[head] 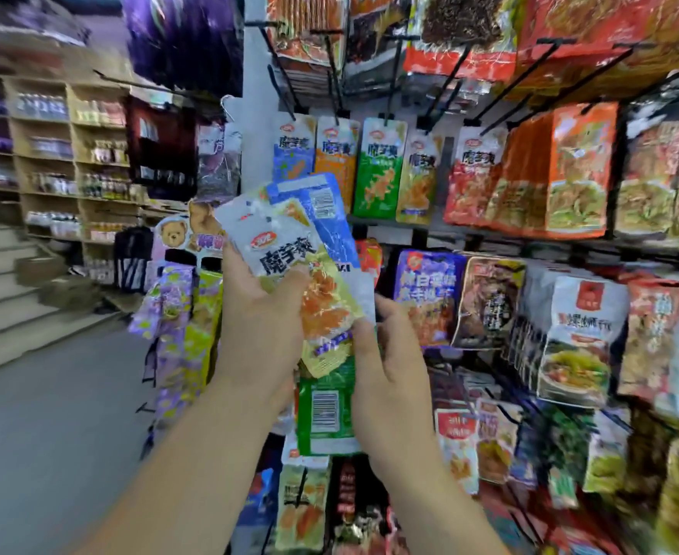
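Head view: you stand in a shop aisle, both hands raised in front of a snack rack (the picture is blurred towards its edges).
Left hand (257, 330): you grip the yellow packet (325, 310) with the thumb curled over its front and the fingers behind it.
Right hand (393, 374): your fingers are bent and pinch the lower right edge of the same packet.
Bundle: a blue packet (321, 202) lies just behind the yellow one, and a green packet (325, 418) hangs below, between your wrists; which hand holds those two you cannot tell.
Rack: black hooks (501, 90) carry a row of hanging packets (377, 174) in blue, orange, green, yellow and red, just behind your hands, with more bags above and below.
Shelves: wooden shelves (41, 154) at the left hold rows of bottles (45, 106).
Room: a grey floor (49, 414) lies at lower left, with steps (5, 282) rising beside it and cardboard boxes (41, 270) on them.
Yellow packet, axis: it slants from upper left to lower right, the white printed end at upper left, the front towards you.
Blue packet, axis: tilted much the same way, barcode side towards you.
Green packet, axis: near upright, barcode side towards you.
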{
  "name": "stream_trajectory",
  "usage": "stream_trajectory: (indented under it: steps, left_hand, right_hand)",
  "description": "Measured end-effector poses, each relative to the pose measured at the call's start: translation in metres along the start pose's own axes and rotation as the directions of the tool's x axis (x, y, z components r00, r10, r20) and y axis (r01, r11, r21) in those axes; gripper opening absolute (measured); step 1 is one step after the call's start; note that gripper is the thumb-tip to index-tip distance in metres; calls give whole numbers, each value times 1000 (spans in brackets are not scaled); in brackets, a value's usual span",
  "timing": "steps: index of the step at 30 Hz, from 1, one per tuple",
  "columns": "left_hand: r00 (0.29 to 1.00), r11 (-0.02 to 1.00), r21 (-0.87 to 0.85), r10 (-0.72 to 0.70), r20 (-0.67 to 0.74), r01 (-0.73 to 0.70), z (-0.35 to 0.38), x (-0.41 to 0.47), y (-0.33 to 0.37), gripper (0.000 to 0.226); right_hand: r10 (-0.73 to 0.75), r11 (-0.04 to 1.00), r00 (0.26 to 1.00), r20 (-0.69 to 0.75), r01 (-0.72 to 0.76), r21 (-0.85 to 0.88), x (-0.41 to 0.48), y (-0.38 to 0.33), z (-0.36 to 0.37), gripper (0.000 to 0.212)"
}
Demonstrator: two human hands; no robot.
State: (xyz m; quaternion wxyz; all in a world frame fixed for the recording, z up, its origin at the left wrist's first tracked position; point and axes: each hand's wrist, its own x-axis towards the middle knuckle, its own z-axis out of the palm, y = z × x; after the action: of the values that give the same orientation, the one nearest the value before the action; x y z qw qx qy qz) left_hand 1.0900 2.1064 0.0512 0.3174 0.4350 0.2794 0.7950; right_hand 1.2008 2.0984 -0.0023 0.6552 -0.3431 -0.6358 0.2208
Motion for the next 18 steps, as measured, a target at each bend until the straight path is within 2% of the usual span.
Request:
stream_trajectory:
  steps: [2, 3, 6, 8, 10, 15, 17, 18]
  left_hand:
    - [997, 997, 24, -80, 17, 79, -12, -6, -2, 90]
    - [994, 994, 36, -105, 31, 104, -19, -8, -4, 90]
    - [977, 983, 127, -153, 148, 134, -39, -15, -13, 69]
    - [950, 965, 211, -205, 237, 156, -48, -23, -20, 80]
    - [938, 951, 245, -250, 241, 190, -50, -32, -25, 91]
    - [950, 953, 262, -213, 228, 151, -46, -46, -31, 89]
    - [941, 952, 253, -237, 241, 175, -47, -47, -32, 88]
    - [939, 949, 259, -246, 240, 182, -49, -48, -33, 88]
  right_hand:
    - [22, 1000, 1000, -1, -22, -2, -7, 3, 0, 35]
    - [51, 999, 999, -7, -51, -6, -10, 3, 0, 40]
    - [109, 994, 993, -42, -109, 1, -17, 3, -5, 53]
    - [135, 991, 989, -62, -135, 13, -20, 0, -8, 58]
    - [177, 983, 982, -68, -174, 51, -21, -3, -7, 51]
    - [193, 976, 981, -26, -195, -92, -19, 4, -2, 22]
    - [219, 973, 975, -33, -221, -69, -21, 10, 0, 29]
    - [222, 973, 974, -38, -224, -52, -22, 11, 1, 40]
